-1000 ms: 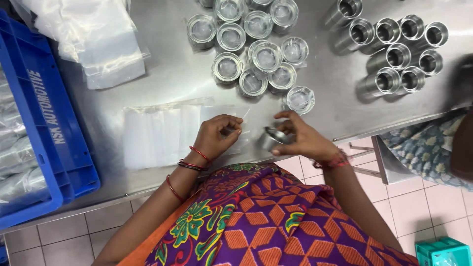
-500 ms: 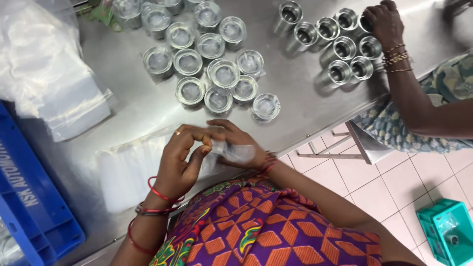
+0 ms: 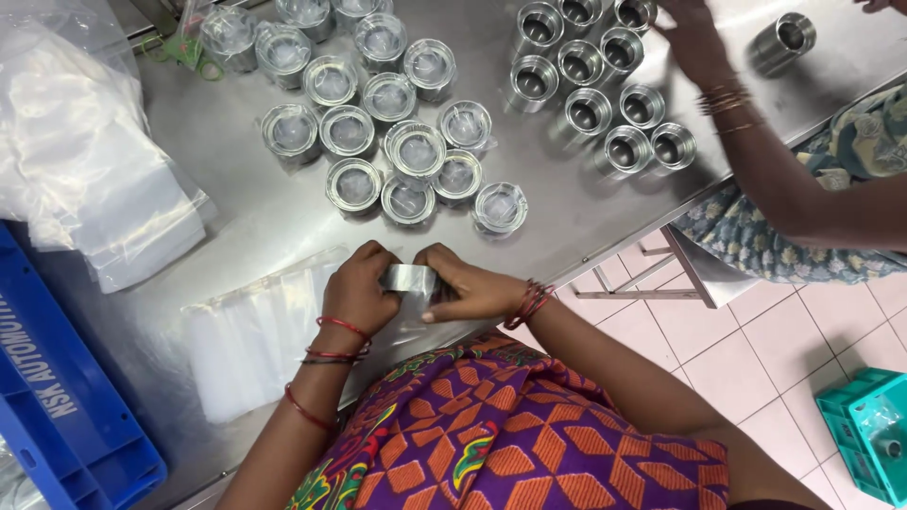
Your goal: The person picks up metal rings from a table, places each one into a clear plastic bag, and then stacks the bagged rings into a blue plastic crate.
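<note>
You hold a metal ring [image 3: 409,280] at the near edge of the steel worktop [image 3: 567,203]. Your left hand [image 3: 360,293] and your right hand [image 3: 470,286] are both closed on it from either side. A stack of clear bags [image 3: 250,335] lies just left of your hands. Bagged rings [image 3: 406,151] stand beyond them, and bare rings [image 3: 605,104] stand further right, where a co-worker's hand [image 3: 694,38] reaches.

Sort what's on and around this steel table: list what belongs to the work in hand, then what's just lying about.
In hand:
left hand and right hand, both gripping the metal ring
flat clear bags
bagged rings
bare rings, a co-worker's hand at them

Lying about:
blue crate
teal crate
loose plastic heap
</note>
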